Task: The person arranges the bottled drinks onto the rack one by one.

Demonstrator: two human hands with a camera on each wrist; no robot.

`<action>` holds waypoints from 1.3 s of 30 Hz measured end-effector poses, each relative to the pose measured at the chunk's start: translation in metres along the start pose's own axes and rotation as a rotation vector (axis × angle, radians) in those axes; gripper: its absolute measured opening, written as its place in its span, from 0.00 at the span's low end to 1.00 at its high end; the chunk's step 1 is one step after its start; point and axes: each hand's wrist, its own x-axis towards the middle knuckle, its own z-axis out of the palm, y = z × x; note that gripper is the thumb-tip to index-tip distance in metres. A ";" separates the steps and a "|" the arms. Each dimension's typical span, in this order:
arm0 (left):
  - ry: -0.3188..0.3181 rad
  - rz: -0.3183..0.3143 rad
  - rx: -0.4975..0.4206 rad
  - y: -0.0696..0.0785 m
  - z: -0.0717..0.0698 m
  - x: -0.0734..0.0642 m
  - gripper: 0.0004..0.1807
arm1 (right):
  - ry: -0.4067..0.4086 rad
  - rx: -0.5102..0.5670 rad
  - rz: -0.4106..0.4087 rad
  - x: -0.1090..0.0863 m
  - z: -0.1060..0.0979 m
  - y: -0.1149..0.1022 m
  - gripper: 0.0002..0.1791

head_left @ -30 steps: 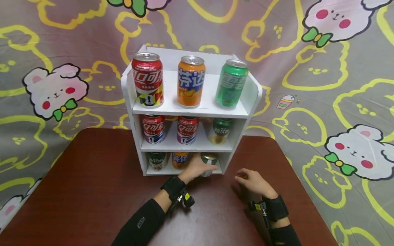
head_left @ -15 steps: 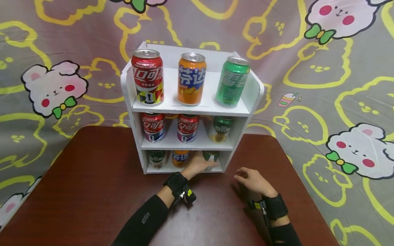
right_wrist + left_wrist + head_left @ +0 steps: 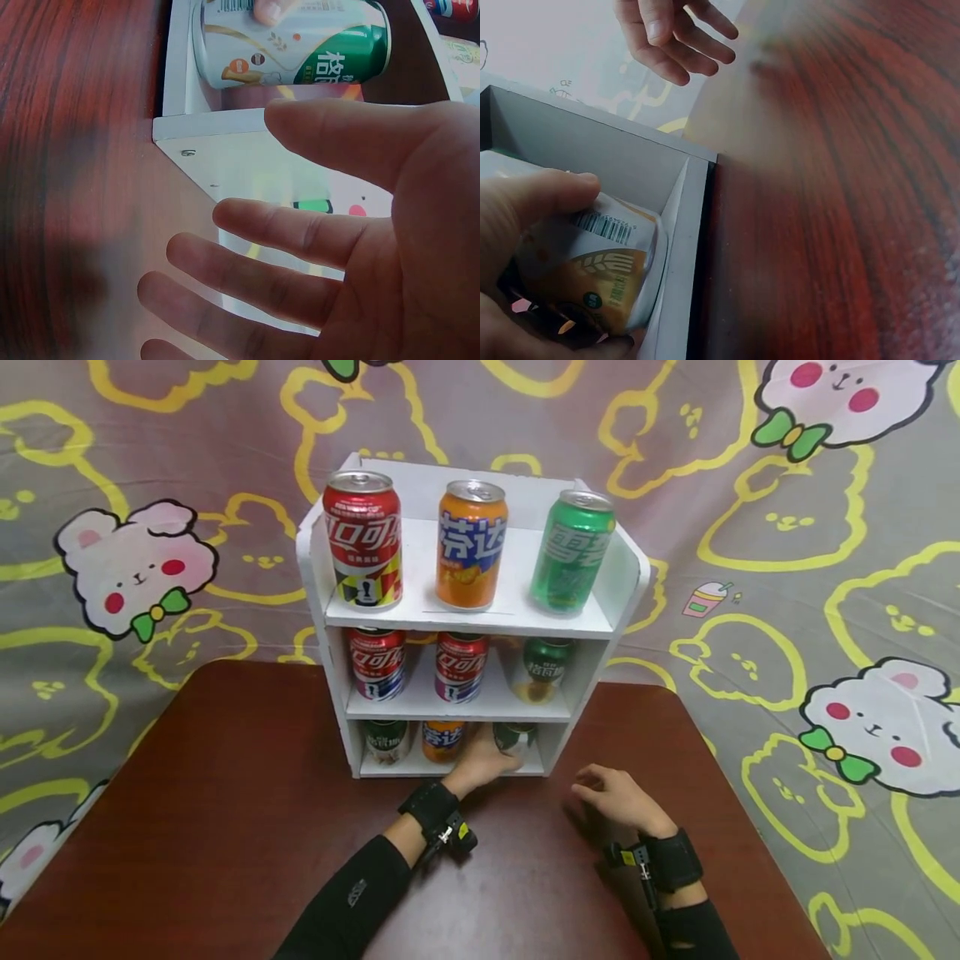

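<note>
My left hand (image 3: 478, 762) reaches into the right end of the bottom shelf and grips a green and white drink can (image 3: 515, 737). In the left wrist view the thumb lies across the can's white side (image 3: 604, 232) by the barcode, with fingers around the other side; its base is close to the shelf's front edge. The same can (image 3: 341, 52) stands upright by the side panel in the right wrist view. My right hand (image 3: 618, 799) hovers over the table to the right of the rack, fingers relaxed and nothing in it. An orange Fanta can (image 3: 442, 741) is just left of my left hand.
The white three-tier rack (image 3: 457, 716) stands on a dark red-brown table (image 3: 247, 827). A cola can (image 3: 363, 543), an orange can (image 3: 472, 547) and a green can (image 3: 573, 552) fill its top; more cans stand on the middle shelf. A patterned cloth (image 3: 255, 552) hangs behind.
My left hand has pushed the green and white can farther back into the bottom shelf, and the can has gone from tilted to upright. The right hand has hardly moved.
</note>
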 end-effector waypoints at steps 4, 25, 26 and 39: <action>0.035 0.003 0.055 0.001 0.002 0.001 0.50 | 0.001 -0.002 0.014 0.001 0.001 0.001 0.20; 0.002 0.031 0.010 -0.004 0.007 0.002 0.51 | -0.010 -0.015 0.015 0.001 -0.003 0.000 0.21; 0.001 0.038 0.010 -0.004 0.007 0.002 0.51 | -0.011 -0.014 0.018 0.000 -0.003 0.000 0.21; 0.070 0.000 0.138 -0.001 0.007 0.002 0.51 | -0.004 -0.010 0.021 0.000 -0.002 0.001 0.22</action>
